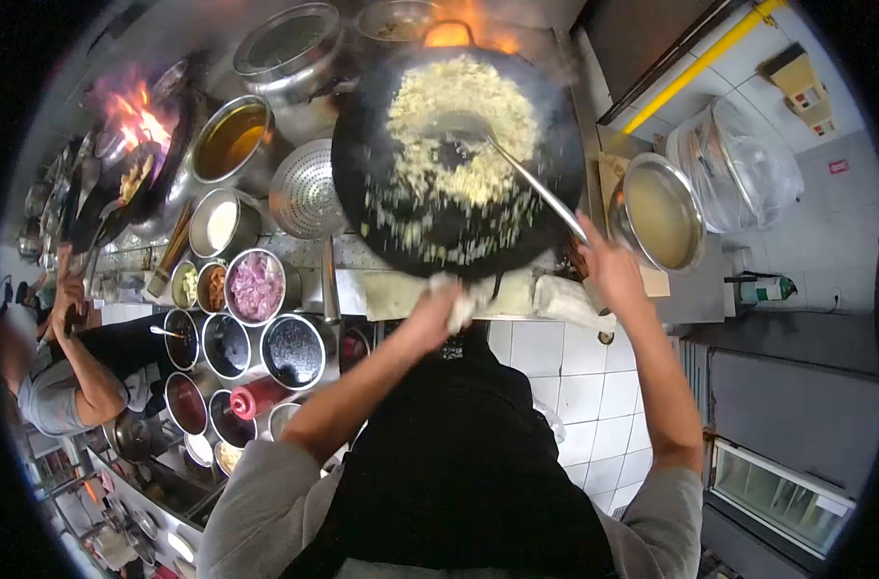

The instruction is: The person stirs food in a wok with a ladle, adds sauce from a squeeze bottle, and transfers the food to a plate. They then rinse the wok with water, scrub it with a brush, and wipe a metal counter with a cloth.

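A large black wok (362,183) stands over flames at the top centre. Pale rice-like food (497,101) with green bits lies in it, and some of the food is blurred by motion. My left hand (435,314) is closed around a white cloth (466,305) at the wok's near edge; the wok handle under the cloth is hidden. My right hand (608,261) grips the handle of a metal ladle (536,183), whose bowl rests among the food near the wok's middle.
Left of the wok are a perforated strainer (306,188), an oil pot (232,140), a bowl of chopped onions (255,287) and several sauce pots. A co-worker (82,386) stands at far left by a flaming wok. At right sits a bowl of liquid (661,212).
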A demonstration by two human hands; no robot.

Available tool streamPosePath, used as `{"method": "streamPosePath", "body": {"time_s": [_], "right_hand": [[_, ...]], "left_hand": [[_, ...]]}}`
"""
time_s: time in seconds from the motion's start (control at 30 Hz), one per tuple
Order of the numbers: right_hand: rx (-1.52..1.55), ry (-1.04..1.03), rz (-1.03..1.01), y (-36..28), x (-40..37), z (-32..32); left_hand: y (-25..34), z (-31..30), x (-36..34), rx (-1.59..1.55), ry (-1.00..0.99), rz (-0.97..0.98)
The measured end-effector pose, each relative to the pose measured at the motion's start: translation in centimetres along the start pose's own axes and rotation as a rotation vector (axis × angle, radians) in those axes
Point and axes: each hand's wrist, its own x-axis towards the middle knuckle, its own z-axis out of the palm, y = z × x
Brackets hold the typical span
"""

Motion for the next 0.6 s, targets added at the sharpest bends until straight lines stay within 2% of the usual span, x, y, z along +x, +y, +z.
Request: {"method": "streamPosePath", "body": {"time_s": [0.07,0.13,0.17,0.2,0.23,0.3,0.37,0.4,0.47,0.53,0.6], "right_hand": [[0.029,0.009,0.015,-0.2,-1.9,-2.2],[0.076,-0.204,-0.023,-0.5,-3.7,-6.2],[0.080,-0.215,-0.031,-0.4,-3.6,-7.9],[0.104,-0.272,-0.041,-0.3,-3.2,-9.5],[0.125,-0.322,-0.049,-0.3,-2.6,-10.3],[0.068,-0.259,-0.035,-0.3,-0.2,-8.1],[0.008,-0.190,-0.008,-0.1,0.8,-4.3],[0.006,-0.118,0.020,0.3,1.0,-1.7],[0.021,-0.017,0.026,0.1,0.5,-0.8],[0.001,-0.081,-0.005,-0.8,-1.4,-3.6],[0.037,-0.171,-0.001,-1.1,-3.1,-7.7]], "left_hand": [[0.8,0.6,-5.2,0.111,-0.060,-0.043],[3.6,2.6,-7.4,-0.112,-0.021,-0.022],[5.1,2.0,-5.8,-0.223,-0.181,-0.072],[8.7,5.4,-6.3,-0.261,0.000,-0.061],[11.1,7.4,-5.5,-0.180,0.081,-0.027],[10.8,5.3,1.3,-0.162,-0.118,0.027],[6.1,2.2,4.8,-0.115,-0.052,0.034],[3.2,0.9,4.5,-0.042,0.009,0.017],[-0.3,-0.2,-0.3,0.009,0.077,-0.072],[0.2,0.7,-5.3,0.081,0.023,-0.047],[3.1,2.2,-7.1,-0.055,0.053,-0.056]]}}
